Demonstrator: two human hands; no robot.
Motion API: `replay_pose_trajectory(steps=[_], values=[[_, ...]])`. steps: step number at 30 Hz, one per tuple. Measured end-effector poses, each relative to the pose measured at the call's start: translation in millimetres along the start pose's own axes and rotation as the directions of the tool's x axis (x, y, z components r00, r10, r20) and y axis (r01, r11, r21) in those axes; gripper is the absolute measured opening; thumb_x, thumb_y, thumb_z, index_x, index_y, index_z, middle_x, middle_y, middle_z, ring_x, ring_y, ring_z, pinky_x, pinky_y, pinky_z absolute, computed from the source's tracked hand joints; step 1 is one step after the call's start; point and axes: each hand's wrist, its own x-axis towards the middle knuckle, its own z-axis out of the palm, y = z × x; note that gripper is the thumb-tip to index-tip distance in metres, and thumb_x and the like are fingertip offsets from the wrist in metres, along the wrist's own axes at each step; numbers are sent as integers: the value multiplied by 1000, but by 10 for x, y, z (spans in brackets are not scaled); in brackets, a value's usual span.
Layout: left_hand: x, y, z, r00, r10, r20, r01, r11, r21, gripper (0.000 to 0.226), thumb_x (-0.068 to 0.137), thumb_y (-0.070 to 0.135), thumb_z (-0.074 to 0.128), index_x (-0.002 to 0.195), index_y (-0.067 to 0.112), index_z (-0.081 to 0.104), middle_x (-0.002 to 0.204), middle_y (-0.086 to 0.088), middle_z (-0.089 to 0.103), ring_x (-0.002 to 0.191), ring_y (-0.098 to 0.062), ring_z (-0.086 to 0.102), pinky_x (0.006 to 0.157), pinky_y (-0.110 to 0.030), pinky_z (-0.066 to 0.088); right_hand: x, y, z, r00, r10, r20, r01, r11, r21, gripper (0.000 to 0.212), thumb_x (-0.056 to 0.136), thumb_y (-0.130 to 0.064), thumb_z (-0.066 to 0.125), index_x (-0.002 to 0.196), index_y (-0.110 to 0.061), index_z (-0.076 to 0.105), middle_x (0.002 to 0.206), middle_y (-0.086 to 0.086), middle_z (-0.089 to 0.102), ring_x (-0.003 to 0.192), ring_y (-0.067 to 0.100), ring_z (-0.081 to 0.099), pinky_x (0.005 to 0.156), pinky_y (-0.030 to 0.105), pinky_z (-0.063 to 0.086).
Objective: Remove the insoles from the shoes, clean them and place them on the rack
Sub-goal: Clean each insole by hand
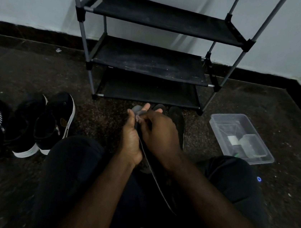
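Hands: left hand (131,141) cradles one insole (158,185) edge-on over our lap, thumb closed against it; right hand (159,131) curls its fingers onto the toe end. Insole: we judge it thin, light and floppy, best held at heel and toe. Two more insoles (176,124) lie on the floor before the rack (148,63). Shoes (51,123): floor, left. Clear tub (240,137), right: holds a smaller clear box (253,146) and a white item we cannot identify.
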Motion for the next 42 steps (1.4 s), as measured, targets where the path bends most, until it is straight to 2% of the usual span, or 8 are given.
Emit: replay_pose_trajectory(steps=[3, 10, 16, 21, 28, 33, 36, 42], values=[[-5, -59, 3, 999, -32, 16, 32, 999, -3, 86, 82, 74, 50, 143, 13, 47, 142, -17, 51, 133, -31, 48, 117, -50, 28, 145, 42, -52, 997, 50, -57, -50, 999, -13, 16, 95, -32, 54, 95, -21, 65, 95, -2, 69, 84, 16, 64, 73, 38, 54], [40, -6, -45, 1000, -13, -10, 13, 1000, 3, 67, 97, 63, 19, 144, 21, 42, 135, -11, 59, 127, -25, 54, 110, -45, 39, -80, -57, 31, 997, -63, 38, 62, 998, 26, 17, 95, -25, 52, 99, -18, 67, 95, 1, 70, 84, 21, 66, 71, 40, 54], [-11, -92, 40, 998, -41, -43, 45, 995, 89, 73, 90, 70, 32, 127, 14, 60, 129, -17, 62, 122, -29, 58, 109, -46, 41, 164, 124, -94, 999, 29, -28, -33, 988, -149, 16, 95, -30, 50, 96, -19, 62, 98, 2, 65, 89, 25, 62, 71, 36, 50], [26, -72, -33, 999, -23, -22, 26, 991, 132, 82, 85, 74, 26, 143, 20, 45, 138, -10, 57, 128, -23, 54, 113, -44, 37, -58, 20, -23, 988, -131, 82, 143, 976, -165, 30, 100, -33, 40, 110, -14, 61, 101, 10, 60, 83, 31, 61, 63, 39, 49], [31, -107, -16, 997, -63, -39, 66, 994, 82, 88, 79, 75, 38, 137, 11, 53, 132, -17, 60, 125, -29, 56, 113, -49, 35, 168, 199, -77, 1000, -12, 18, 16, 974, -226, 21, 97, -33, 46, 101, -23, 65, 101, 2, 63, 90, 27, 63, 75, 38, 52], [96, -63, -88, 999, -33, -40, 36, 997, 66, 75, 92, 69, 25, 146, 19, 41, 138, -9, 57, 128, -25, 53, 112, -46, 36, -64, 66, -41, 983, -160, 95, 174, 972, -158, 26, 98, -27, 44, 114, -21, 65, 105, 6, 63, 85, 28, 64, 69, 40, 53], [60, -57, -45, 1000, -30, -7, 30, 997, 70, 73, 94, 67, 25, 145, 17, 42, 138, -11, 56, 125, -24, 56, 105, -41, 44, -36, 107, -89, 988, -139, 63, 150, 960, -238, 26, 99, -30, 45, 116, -27, 64, 106, 3, 62, 86, 27, 64, 70, 42, 54], [43, -61, -81, 999, -36, -4, 36, 998, 43, 88, 78, 75, 46, 141, 14, 48, 140, -16, 54, 129, -28, 52, 113, -47, 35, 45, 88, -91, 992, -123, 42, 129, 964, -231, 22, 99, -28, 46, 108, -25, 65, 102, 3, 60, 84, 27, 63, 67, 38, 51]])
